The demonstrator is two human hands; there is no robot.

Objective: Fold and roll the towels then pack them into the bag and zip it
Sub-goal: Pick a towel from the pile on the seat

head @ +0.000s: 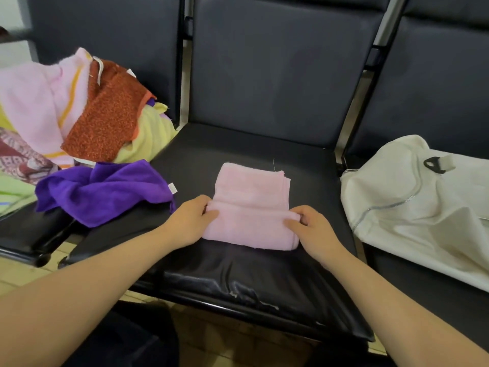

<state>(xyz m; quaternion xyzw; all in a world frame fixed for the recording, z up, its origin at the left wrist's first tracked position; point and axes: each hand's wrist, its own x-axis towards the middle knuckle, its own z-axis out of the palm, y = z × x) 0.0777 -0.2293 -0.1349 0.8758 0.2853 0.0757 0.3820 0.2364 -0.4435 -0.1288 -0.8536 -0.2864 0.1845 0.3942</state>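
One pink towel (251,207) lies at the middle of the black bench (238,274), on the centre seat of three. It is folded to a narrow strip, and its near end is turned over into a thick fold.

Two bare hands work it. The left hand (190,221) holds the fold's end at 9 o'clock of the towel, its grip closed round the cloth with the fingers curled over the edge. The right hand (315,229) holds the end at 3 o'clock, its grip pinching the fold between thumb and fingers.

At 9 o'clock of the view lies one purple towel (105,192), crumpled across the gap between two seats. At 10 o'clock a loose heap holds one rust-orange towel (105,120), one pale pink striped towel (39,102) and one yellow towel (150,139). One patterned cloth (18,157) and one green cloth (10,192) lie at the far left edge.

At 3 o'clock one off-white bag (410,202) lies slumped on the right seat, well apart from the pink towel, with one black ring (434,165) on a tab near its top.

The seats and backrests (277,75) are dark, worn padding, cracked at the front edge at 6 o'clock, and grey metal bars (391,19) run between the backs. Pale floor tiles (26,276) show at 8 o'clock.
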